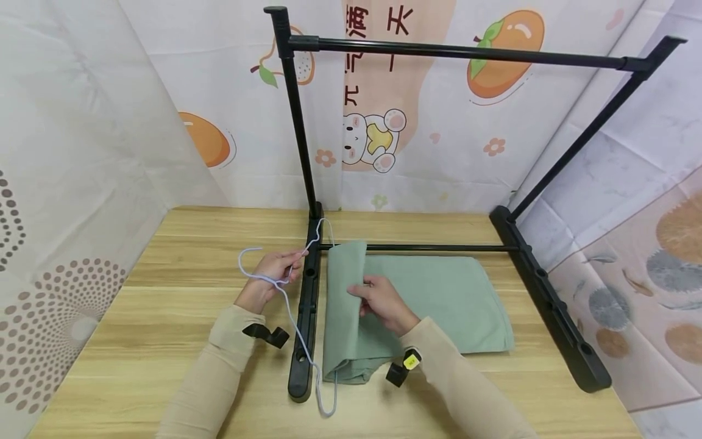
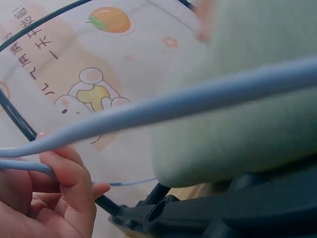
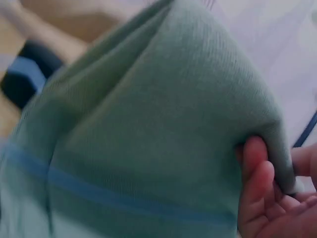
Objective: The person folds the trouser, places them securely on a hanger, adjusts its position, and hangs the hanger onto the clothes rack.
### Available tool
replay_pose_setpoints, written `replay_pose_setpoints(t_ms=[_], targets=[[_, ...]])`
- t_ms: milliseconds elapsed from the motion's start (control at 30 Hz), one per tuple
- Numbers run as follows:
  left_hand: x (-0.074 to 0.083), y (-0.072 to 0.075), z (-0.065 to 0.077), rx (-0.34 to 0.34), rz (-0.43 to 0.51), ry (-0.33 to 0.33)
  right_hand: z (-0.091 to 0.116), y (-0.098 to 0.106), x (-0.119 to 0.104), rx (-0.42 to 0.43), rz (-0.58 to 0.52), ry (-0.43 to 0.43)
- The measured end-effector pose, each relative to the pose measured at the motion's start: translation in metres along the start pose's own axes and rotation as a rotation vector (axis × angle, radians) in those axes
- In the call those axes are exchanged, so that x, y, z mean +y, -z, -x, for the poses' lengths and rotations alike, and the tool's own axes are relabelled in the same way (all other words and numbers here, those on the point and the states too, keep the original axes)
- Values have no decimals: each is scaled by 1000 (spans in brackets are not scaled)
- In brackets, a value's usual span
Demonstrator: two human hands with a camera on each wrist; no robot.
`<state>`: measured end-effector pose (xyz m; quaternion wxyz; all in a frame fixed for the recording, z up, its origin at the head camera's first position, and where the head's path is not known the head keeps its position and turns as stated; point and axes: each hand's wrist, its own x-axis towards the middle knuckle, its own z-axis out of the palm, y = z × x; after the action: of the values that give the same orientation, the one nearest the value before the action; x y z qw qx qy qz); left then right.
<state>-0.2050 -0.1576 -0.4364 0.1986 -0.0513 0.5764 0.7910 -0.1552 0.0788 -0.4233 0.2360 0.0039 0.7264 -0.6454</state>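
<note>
A pale blue wire clothes hanger (image 1: 298, 329) lies at a slant over the left foot of a black rack, its hook toward the left. My left hand (image 1: 274, 268) holds it near the neck, thumb and fingers round the wire in the left wrist view (image 2: 64, 193). A folded sage-green cloth (image 1: 433, 299) lies on the table, its left end passing over the hanger's long bar. With my right hand (image 1: 386, 302) I pinch the edge of the folded-over flap. In the right wrist view, the blue bar (image 3: 124, 198) runs across the cloth, under the raised flap.
The black rack (image 1: 460, 53) stands over the cloth, with a right foot (image 1: 554, 305) and a low crossbar (image 1: 439, 247) behind. Printed curtains (image 1: 428, 122) enclose the wooden table (image 1: 181, 268) at the back and sides.
</note>
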Motion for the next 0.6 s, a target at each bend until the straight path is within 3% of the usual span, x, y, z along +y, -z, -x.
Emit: replay_pose_setpoints(t_ms=[167, 367, 600], targets=[[3, -9, 2, 12, -6, 3, 16, -21, -21, 39, -68, 63], [12, -22, 10, 108, -123, -13, 36, -46, -45, 7, -165, 148], [17, -35, 12, 147, -154, -51, 51, -57, -64, -14, -315, 174]])
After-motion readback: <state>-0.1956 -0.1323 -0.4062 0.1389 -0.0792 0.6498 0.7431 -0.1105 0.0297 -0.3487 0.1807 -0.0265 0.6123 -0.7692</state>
